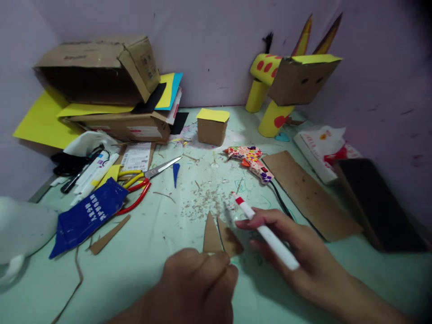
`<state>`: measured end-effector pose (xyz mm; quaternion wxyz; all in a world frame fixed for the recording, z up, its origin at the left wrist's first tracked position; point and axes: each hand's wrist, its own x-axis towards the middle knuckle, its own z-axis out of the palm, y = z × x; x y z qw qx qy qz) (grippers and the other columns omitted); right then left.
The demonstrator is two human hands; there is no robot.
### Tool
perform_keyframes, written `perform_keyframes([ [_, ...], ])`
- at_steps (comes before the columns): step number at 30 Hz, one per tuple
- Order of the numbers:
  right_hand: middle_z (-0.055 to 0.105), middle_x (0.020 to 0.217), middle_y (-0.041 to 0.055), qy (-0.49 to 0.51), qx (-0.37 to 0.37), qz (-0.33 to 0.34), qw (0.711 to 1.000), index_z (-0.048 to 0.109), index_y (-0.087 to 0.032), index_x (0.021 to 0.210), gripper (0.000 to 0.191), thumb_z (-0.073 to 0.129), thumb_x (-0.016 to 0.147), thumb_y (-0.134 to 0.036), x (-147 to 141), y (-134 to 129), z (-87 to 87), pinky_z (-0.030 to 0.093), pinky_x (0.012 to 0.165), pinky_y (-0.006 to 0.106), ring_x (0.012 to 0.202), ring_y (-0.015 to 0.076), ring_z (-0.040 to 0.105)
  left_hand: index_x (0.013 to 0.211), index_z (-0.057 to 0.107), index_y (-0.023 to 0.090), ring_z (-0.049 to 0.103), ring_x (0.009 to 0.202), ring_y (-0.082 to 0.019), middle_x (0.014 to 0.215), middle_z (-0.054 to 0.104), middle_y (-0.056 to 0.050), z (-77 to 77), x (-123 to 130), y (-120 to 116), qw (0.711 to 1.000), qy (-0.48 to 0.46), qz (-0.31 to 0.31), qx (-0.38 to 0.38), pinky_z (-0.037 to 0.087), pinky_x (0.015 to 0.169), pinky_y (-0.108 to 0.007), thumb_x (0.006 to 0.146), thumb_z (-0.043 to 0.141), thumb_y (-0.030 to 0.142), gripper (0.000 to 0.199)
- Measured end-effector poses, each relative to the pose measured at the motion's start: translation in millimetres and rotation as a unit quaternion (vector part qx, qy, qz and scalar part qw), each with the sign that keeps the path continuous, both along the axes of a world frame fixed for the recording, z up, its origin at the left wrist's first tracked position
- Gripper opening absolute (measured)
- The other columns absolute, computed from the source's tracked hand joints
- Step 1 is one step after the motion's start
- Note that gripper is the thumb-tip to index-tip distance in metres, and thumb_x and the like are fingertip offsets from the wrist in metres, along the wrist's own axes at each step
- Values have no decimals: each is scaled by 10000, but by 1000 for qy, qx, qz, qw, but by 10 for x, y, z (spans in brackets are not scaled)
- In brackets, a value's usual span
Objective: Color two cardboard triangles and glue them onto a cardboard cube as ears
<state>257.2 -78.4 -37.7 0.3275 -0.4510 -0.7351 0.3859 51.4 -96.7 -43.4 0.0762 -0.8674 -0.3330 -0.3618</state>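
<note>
Pale purple wall (216, 54) is rising behind a light green tabletop (114, 270). An open corrugated box (145, 69) is sitting at the left rear, and a yellow, red-spotted cardboard giraffe (303, 81) is standing at the right rear. A flat cardboard strip (307, 193) is lying beyond the right hand (303, 256), which is closing its fingers around the marker's barrel. The left hand (199, 279) is curling, knuckles up, at the lower ends of two cut pieces; whether it is pinching or just pressing them, I cannot tell. A floral hot glue gun (248, 155) is resting farther back. The white marker (276, 245) is slanting over the table, its red end pointing up and left; it is probably feeling light, rigid and a bit slick, so mid-barrel is seeming the sound hold. Beside it, the pointed cardboard triangles (211, 234) are lying near the front, close together. They are likely being light and fairly stiff, their slim tips bending easily, so their broad bases are offering the safer grip
</note>
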Motion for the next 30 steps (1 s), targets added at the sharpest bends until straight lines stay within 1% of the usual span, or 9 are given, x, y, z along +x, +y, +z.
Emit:
perform_keyframes([
  [3, 707, 732, -18, 71, -14, -131, 989, 594, -299, 834, 87, 667, 795, -273, 75, -30, 119, 497, 521, 226, 631, 173, 660, 798, 582, 177, 581, 524, -98, 755, 693, 0, -99, 73, -56, 995, 3, 41, 87, 433, 485, -237, 824, 360, 74, 246],
  [4, 670, 618, -28, 102, -38, -177, 978, 588, -287, 760, 135, 716, 749, -327, 85, -36, 156, 445, 439, 212, 514, 153, 609, 772, 576, 185, 571, 504, -98, 749, 693, 3, -114, 79, -50, 995, -9, 58, 86, 425, 468, -240, 806, 369, 69, 239],
  [7, 471, 398, -52, 211, -141, -249, 935, 530, -253, 601, 350, 718, 684, -537, 67, -10, 210, 221, 318, 208, 325, 97, 366, 775, 578, 200, 591, 529, -111, 740, 683, 4, -88, 21, 58, 993, -49, 104, -36, 445, 471, -232, 772, 403, 94, 205],
  [9, 394, 364, -50, 272, -194, -225, 915, 536, -240, 576, 433, 602, 733, -638, 38, 50, 182, 183, 334, 218, 323, 93, 290, 834, 600, 197, 630, 639, -113, 785, 677, -3, -43, -52, 175, 981, -82, 110, -136, 489, 557, -209, 775, 447, 105, 188],
  [15, 660, 632, 40, 343, -272, -79, 895, 671, -221, 885, 376, 571, 791, -571, 25, 212, -31, 452, 544, 265, 576, 177, 570, 781, 622, 187, 607, 632, -100, 730, 648, 4, 26, -158, 394, 943, -154, 137, -262, 473, 571, -200, 787, 479, 136, 152],
  [19, 662, 617, 24, 254, -226, -131, 931, 671, -212, 769, 269, 703, 712, -473, -2, 166, -38, 419, 525, 235, 571, 158, 562, 753, 655, 249, 621, 626, -157, 703, 671, 26, 163, -137, 481, 894, -94, 208, -385, 465, 559, -267, 752, 497, 245, 159],
  [22, 652, 564, 2, 182, -202, -171, 947, 619, -217, 696, 227, 747, 670, -404, -67, 127, 40, 376, 488, 227, 527, 147, 539, 687, 653, 278, 602, 624, -178, 652, 658, 42, 297, -82, 591, 866, -32, 203, -455, 443, 575, -294, 734, 518, 288, 143],
  [25, 642, 531, 1, 171, -207, -167, 949, 596, -214, 659, 237, 716, 701, -415, -119, 132, 122, 368, 472, 240, 503, 149, 531, 657, 649, 267, 555, 563, -152, 594, 624, 44, 335, 11, 684, 860, 7, 170, -482, 381, 522, -257, 724, 564, 275, 107],
  [30, 605, 538, -12, 242, -227, -142, 933, 598, -212, 701, 271, 688, 747, -464, -172, 174, 119, 394, 489, 230, 511, 133, 527, 666, 664, 261, 534, 512, -130, 577, 627, 52, 211, 106, 740, 863, 0, 174, -475, 315, 471, -229, 691, 642, 266, 34],
])
